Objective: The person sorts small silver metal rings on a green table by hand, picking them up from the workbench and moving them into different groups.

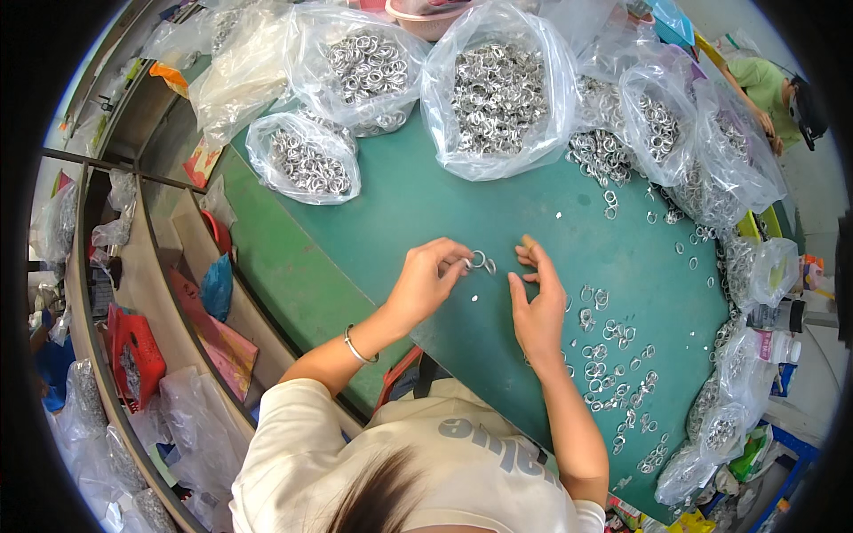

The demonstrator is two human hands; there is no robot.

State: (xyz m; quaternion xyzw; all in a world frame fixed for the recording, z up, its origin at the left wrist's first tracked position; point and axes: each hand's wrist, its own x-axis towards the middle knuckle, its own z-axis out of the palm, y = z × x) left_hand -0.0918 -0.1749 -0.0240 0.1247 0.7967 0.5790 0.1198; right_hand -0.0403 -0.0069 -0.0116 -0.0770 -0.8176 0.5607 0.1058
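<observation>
Over the green tabletop point(418, 204), my left hand point(428, 274) pinches a small cluster of silver rings point(480, 259) between thumb and fingertips. The rings hang out past the fingers, toward my right hand. My right hand point(538, 311) is a short way to the right of them, its fingers apart and bent, with nothing visible in it. A tan wrap covers one of its fingertips. A tiny white scrap point(474, 298) lies on the table between the hands. Loose silver rings point(619, 333) are scattered in small groups to the right of my right forearm.
Clear plastic bags full of silver rings line the far edge, including a large bag point(498, 98) and a smaller bag point(306, 164). More ring bags point(662, 133) run down the right side. Wooden shelves point(191, 293) hold a red basket point(133, 360) at left. Another person point(769, 93) is at far right.
</observation>
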